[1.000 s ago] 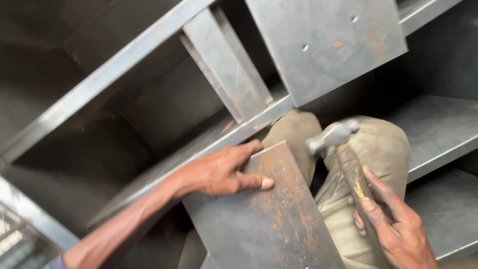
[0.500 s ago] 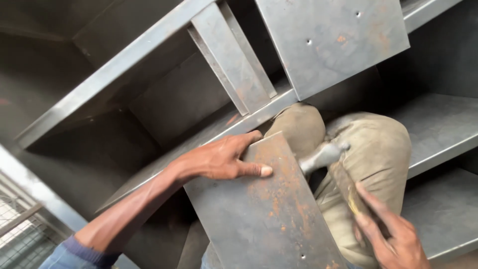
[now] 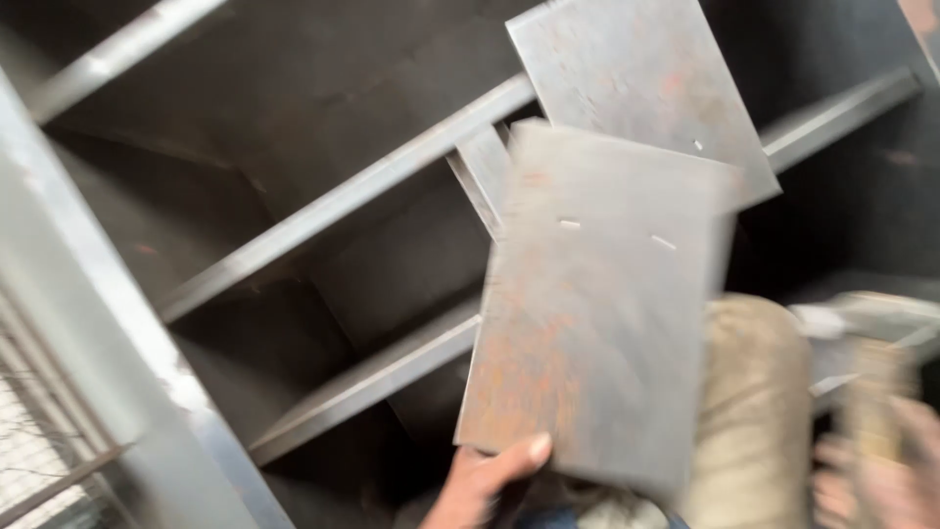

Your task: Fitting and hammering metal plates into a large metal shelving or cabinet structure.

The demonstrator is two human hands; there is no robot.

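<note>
Head view. Item: rusty steel plate (image 3: 597,304), flat, grey with orange rust patches and two small slots near its upper part; it was raised on edge in front of a steel frame (image 3: 343,201) of slanted bars, and it overlapped a second plate (image 3: 636,78) fixed higher on that frame. The picture was blurred by motion.

Left hand (image 3: 485,480): its grip was closed on the plate's lower edge, thumb on the near face, other fingers hidden behind.

Right hand (image 3: 881,470): blurred at the lower right, seemingly wrapped about a hammer (image 3: 862,343); how tightly could not be told.

Also present: knee in khaki trousers (image 3: 749,411), just beside the plate's right edge.

Risks, as judged: a one-handed pinch at one edge could let the plate pivot or slip onto the knee; its bare edge could cut the fingers; a swing of the hammer could strike the thumb.
</note>
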